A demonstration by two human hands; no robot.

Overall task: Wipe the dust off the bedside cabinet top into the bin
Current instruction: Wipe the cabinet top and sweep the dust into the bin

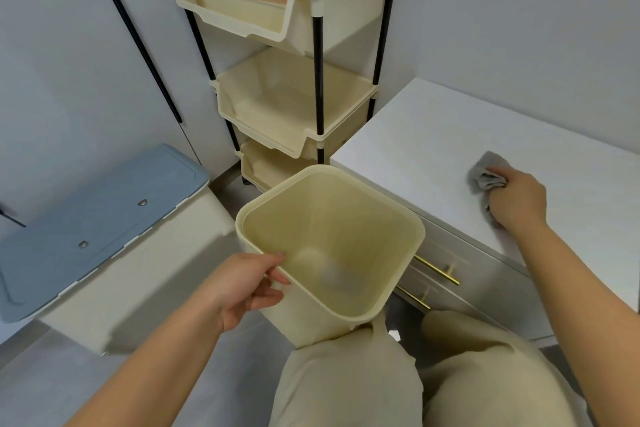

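Mid-wipe: cloth on the top, bin held at the edge, sweep to the bin not yet finished.

Cabinet top (433,135) looks clean white; dust isn't visible either way, so progress is a guess — I'd say midway. Right hand (516,199) is clamped on a bunched grey cloth (485,172), pressed to the top near its front edge, well apart from the bin. Left hand (249,282) is gripping the bin (330,243) by its near rim, thumb inside; the bin is tilted, mouth just below the top's left front corner. Inside it: blurry pale and grey bits at the bottom, can't identify. Rack (287,55) behind: top tray holds a wooden box, battery and crumpled wrapper; middle tray empty.
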